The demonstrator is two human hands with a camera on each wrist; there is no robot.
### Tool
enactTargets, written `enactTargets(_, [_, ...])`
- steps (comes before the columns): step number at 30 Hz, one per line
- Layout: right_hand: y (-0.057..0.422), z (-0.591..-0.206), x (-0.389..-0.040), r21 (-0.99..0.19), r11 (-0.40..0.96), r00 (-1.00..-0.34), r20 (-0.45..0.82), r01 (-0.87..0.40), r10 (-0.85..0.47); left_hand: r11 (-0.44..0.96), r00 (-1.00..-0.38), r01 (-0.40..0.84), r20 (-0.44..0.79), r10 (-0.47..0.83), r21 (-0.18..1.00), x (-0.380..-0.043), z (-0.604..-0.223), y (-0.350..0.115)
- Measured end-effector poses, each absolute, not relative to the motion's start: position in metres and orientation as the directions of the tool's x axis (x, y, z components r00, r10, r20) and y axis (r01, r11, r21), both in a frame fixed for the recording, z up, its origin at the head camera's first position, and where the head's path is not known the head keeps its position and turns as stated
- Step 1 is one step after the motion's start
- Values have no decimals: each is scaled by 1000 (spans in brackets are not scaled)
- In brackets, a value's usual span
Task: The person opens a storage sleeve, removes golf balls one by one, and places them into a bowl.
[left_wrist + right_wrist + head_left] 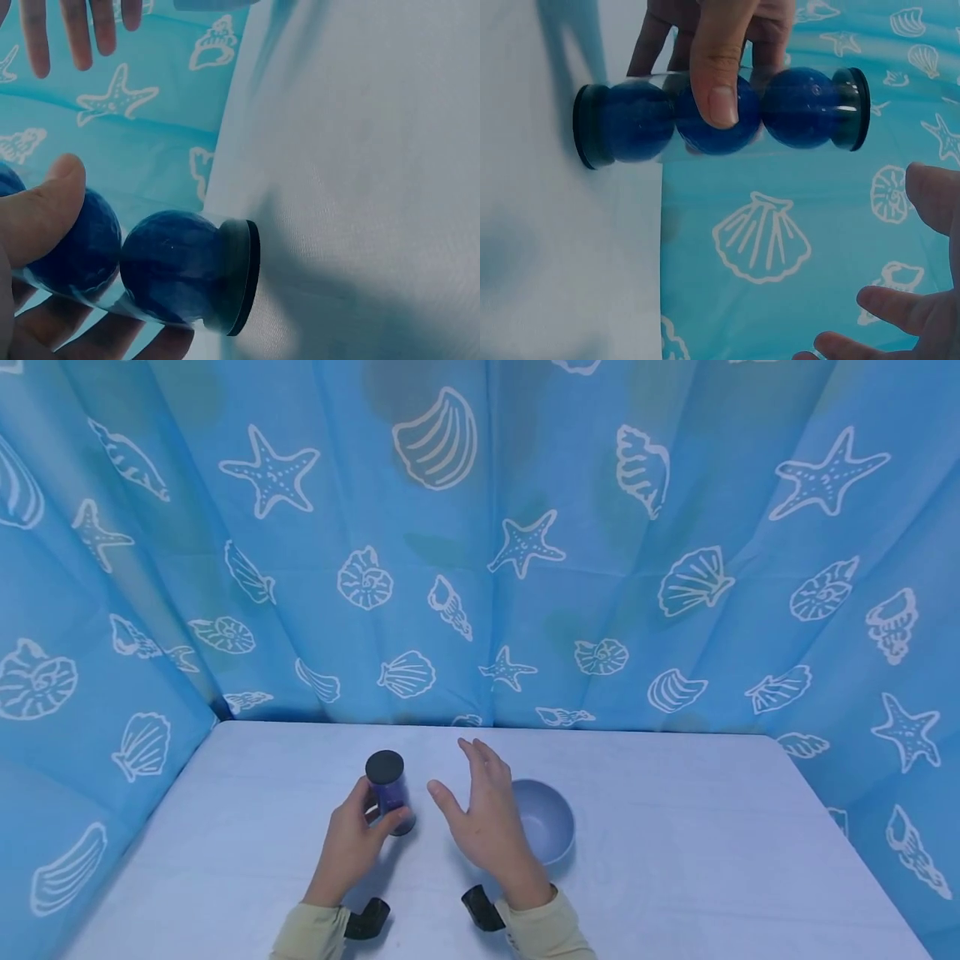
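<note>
A clear tube [389, 792] with black caps at both ends is upright in my left hand [351, 846]. Three blue balls [799, 109] show through its wall in the right wrist view. My left thumb presses across its side while the fingers wrap behind, and the lower cap [244, 277] is close over the table. To the right, my right hand [489, 821] is raised with fingers extended and thumb spread, holding nothing. Behind that hand, a round blue-grey bowl [553, 822] stands on the table, its left side partly hidden by the hand and wrist.
A white cloth [697, 860] covers the table. Blue curtains [450, 527] with white shell and starfish prints hang along its back and both sides. Black wrist mounts [483, 908] stick out from both sleeves, low over the cloth.
</note>
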State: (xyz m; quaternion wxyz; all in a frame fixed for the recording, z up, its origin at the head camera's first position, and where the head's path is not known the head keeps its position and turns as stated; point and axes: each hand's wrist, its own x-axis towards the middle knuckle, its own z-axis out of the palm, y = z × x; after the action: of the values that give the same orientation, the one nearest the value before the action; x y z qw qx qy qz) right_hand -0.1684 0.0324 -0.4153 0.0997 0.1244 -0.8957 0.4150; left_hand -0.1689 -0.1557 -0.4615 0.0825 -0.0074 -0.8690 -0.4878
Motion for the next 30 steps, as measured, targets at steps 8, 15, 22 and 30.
enactTargets(8, [27,-416,-165,-738,600,-950,275,-308,-151,548,-977,124,199,-79,827,-168,-456,-158])
enactTargets(15, [26,-415,-165,-748,578,-939,327,-326,-107,569,-971,134,223,-88,811,-167,-448,-156])
enactTargets(22, [26,-414,-165,-744,564,-922,378,-357,-85,597,-967,129,234,-102,792,-164,-444,-154])
enactTargets(30, [25,-414,-164,-756,540,-919,383,-369,-92,641,-965,124,242,-100,758,-162,-439,-151])
